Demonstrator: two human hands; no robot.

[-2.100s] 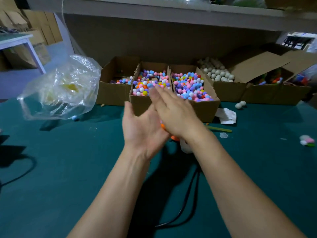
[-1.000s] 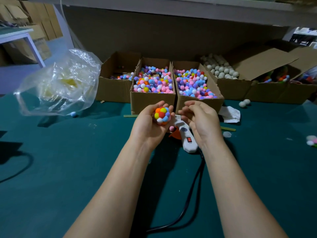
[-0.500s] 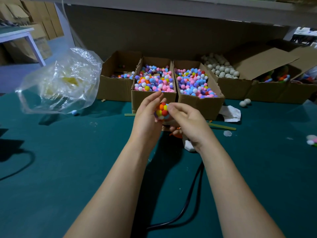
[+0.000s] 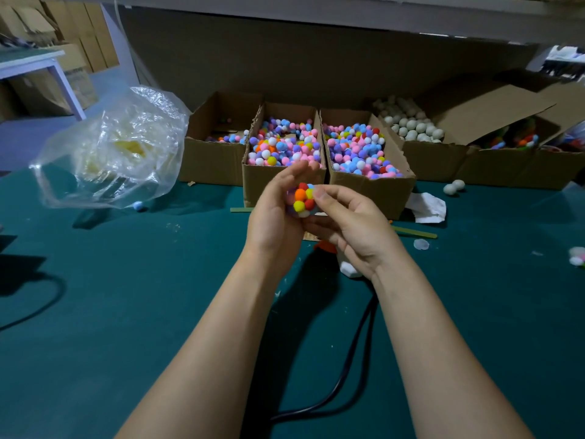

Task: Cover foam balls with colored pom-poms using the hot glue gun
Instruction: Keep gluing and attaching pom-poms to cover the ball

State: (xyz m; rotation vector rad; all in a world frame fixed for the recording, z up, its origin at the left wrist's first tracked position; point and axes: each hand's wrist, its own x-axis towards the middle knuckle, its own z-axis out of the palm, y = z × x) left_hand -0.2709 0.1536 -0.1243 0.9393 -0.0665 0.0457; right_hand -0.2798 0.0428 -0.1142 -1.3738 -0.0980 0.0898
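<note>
Fingertips (image 4: 319, 194) of our right hand (image 4: 357, 229) are pinching the pom-pom ball (image 4: 302, 200) from the right and from beneath. Our left hand (image 4: 273, 217) is backing it with fingers nearly straight and pressed together. We are holding the ball in the air, in front of the middle box (image 4: 269, 185).

A second ago our hands were apart, the ball was lying in the cupped left palm and the glue gun was showing bare below. Now the right hand is hiding most of the glue gun (image 4: 349, 269); only a white end and an orange bit are showing. Half a second ago the hold was much the same.

We are seeing the gun's black cord (image 4: 345, 375) trailing toward us across the green table (image 4: 126, 312). Along the far edge cardboard boxes are standing in a row: two are brimming with loose pom-poms (image 4: 357, 147), and one further right is holding plain foam balls (image 4: 411, 126). A crumpled clear bag (image 4: 117, 147) is sitting at the left. A grey wall is rising behind the boxes, and a white side table (image 4: 31, 60) is standing far left.
</note>
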